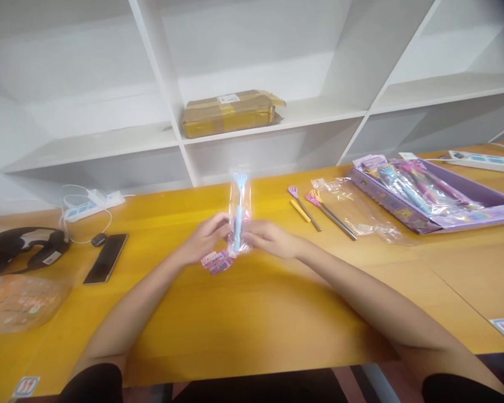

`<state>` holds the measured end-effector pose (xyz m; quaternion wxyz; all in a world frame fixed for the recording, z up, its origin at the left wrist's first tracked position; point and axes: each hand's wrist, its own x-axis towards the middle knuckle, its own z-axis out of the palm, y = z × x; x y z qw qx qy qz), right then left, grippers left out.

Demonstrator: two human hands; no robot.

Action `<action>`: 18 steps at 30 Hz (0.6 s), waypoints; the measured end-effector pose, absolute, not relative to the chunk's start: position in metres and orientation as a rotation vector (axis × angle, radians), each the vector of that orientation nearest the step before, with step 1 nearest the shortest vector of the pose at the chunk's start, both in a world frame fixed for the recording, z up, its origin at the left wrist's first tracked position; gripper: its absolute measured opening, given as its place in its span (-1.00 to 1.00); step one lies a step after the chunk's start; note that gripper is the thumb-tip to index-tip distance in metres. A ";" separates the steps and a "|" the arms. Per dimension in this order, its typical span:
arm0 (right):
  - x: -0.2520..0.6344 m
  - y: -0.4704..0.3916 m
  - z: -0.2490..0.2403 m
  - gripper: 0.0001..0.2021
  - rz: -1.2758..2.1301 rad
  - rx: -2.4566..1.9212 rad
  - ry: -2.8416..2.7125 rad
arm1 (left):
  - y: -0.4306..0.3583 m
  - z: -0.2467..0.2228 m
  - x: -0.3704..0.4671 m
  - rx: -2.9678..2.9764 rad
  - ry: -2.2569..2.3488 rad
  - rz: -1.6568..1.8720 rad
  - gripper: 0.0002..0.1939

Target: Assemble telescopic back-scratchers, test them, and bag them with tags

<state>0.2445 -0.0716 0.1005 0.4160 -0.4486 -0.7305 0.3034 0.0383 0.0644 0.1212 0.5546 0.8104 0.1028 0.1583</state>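
Note:
A blue hand-shaped scratcher [238,221] in a clear plastic sleeve stands roughly upright between my hands, above the middle of the table. My left hand [208,238] pinches the sleeve's left edge. From the right side, my right hand [266,236] grips the same sleeve near the blue handle. Pink and purple printed cards [217,262] are just below my left hand. To the right lie a purple-headed scratcher [304,207], a loose yellow handle [300,211] and scratchers with pink and orange heads [331,214].
A purple box [434,193] of wrapped scratchers sits at right, beside clear plastic bags [361,215]. At left are a phone [106,258], a power strip [93,205], a black headset [25,249] and an orange-printed bag [21,302]. A taped parcel [231,115] rests on the shelf.

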 end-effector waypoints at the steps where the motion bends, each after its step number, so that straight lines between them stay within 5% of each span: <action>1: 0.243 -0.073 0.102 -0.52 0.720 -1.121 -1.906 | 0.067 0.121 0.039 1.831 0.262 0.410 -0.54; 10: 0.205 -0.079 0.086 -0.78 0.896 -0.980 -2.364 | 0.098 0.123 0.039 1.556 0.486 0.871 -0.49; 18: 0.200 -0.078 0.077 -0.79 1.306 -0.934 -2.297 | 0.106 0.127 0.030 1.719 0.475 0.637 -0.54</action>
